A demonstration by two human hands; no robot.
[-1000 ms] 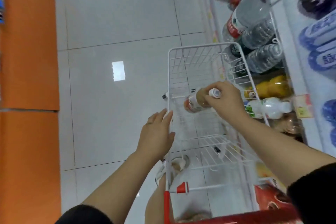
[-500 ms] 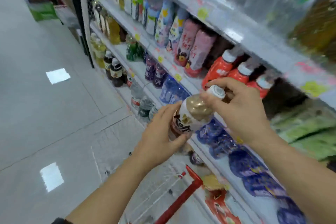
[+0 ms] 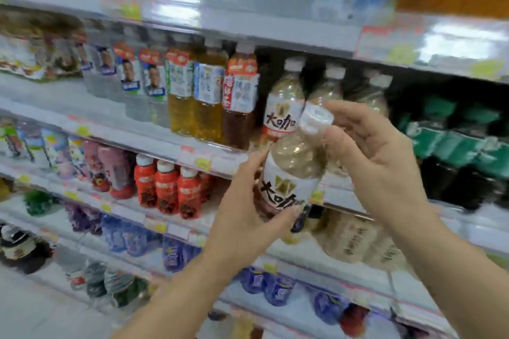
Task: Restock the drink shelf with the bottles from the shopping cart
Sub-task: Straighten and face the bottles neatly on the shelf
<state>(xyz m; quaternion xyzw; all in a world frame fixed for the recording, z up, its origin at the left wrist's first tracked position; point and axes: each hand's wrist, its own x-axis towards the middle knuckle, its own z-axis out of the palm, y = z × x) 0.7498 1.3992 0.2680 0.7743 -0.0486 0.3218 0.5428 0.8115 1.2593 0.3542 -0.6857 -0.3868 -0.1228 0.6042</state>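
**A:** What could be going wrong for this person here?

**B:** Mostly the row behind. The bottle [image 3: 292, 170] is hanging in the air just in front of the shelf [image 3: 154, 143], tilting with its cap [image 3: 315, 118] pointing toward 1 o'clock. The matching bottles [image 3: 283, 107] are standing right at its 12 o'clock, close together. If the person is pushing it in at that tilt, my guess is it's bumping the front one and tipping it into the others. I'm also not seeing a clear free slot; the picture is blurring there, so I can't tell.

**A:** Is the grip looking okay?

**B:** Fairly. The left hand [image 3: 245, 217] is wrapping round the lower part by the label [image 3: 286, 187], coming in from 7 o'clock. The right hand [image 3: 371, 151] is pinching the neck just under the cap, coming from 4 o'clock. Letting go with one hand too early could be letting it swing.

**A:** And the bottle itself?

**B:** Clear plastic, pale brown drink showing through, white cap, white label with big dark characters. It's looking smooth, so possibly slippery, and looking full, so likely heavy.
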